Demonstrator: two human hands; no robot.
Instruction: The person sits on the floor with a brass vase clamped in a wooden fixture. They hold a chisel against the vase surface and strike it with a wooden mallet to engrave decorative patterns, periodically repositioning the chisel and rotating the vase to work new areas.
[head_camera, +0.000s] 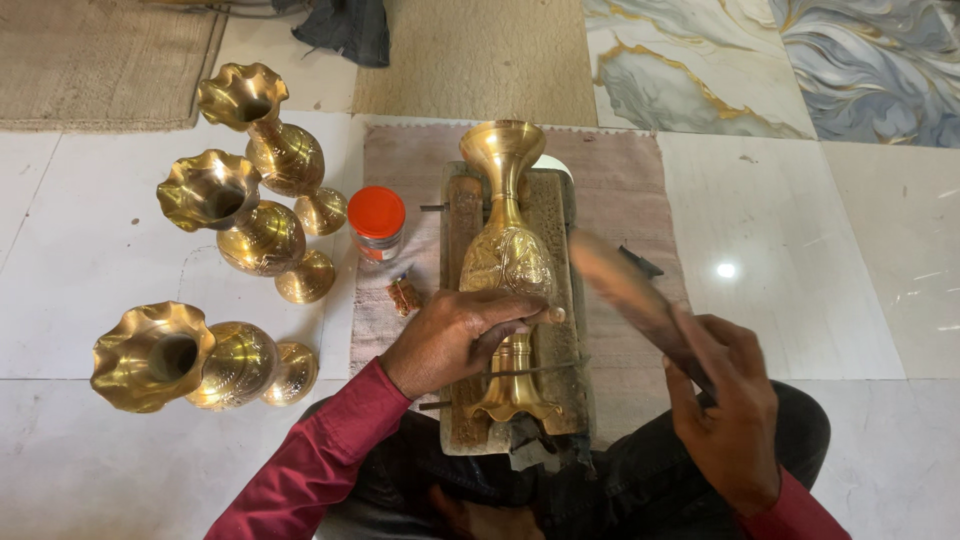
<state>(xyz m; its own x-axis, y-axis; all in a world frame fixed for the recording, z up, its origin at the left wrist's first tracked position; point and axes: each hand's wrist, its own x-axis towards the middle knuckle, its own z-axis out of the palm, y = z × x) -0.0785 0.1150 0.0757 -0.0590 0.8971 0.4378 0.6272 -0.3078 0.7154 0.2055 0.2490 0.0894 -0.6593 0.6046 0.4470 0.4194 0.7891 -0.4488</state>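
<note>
Brass vase (507, 262) lies on its side on a wooden block (560, 235), mouth pointing away from the person, foot toward the lap. Body shows engraved relief. A thin metal rod (535, 369) crosses the stem near the foot.

Left hand (452, 338) rests on the vase's lower body, fingers curled and pinching a small punch (548, 315) whose tip sits against the brass. Closed grip on that tool.

Right hand (728, 405) is raised beside the block, fist closed around the handle of a hammer (625, 290). The hammer's upper part is motion-blurred, slanting toward the vase; head shape cannot be made out.

Block sits on a pinkish cloth (680, 215) spread over a pale tiled floor (90, 240). On the cloth just left of the block: a small jar (377, 225) with an orange lid, upright, and a little reddish-brown scrap (404, 296) near it.

Further left on the floor, three more brass vases with fluted rims lie on their sides: far one (270, 140), middle one (245, 225), near one (190, 360). The far and middle pair lie close together; the near one is apart.

Person sits cross-legged, red sleeves (315, 465), dark trousers (620, 480). A woven mat (100, 60) lies at top left, marbled tiles (780, 60) at top right.
</note>
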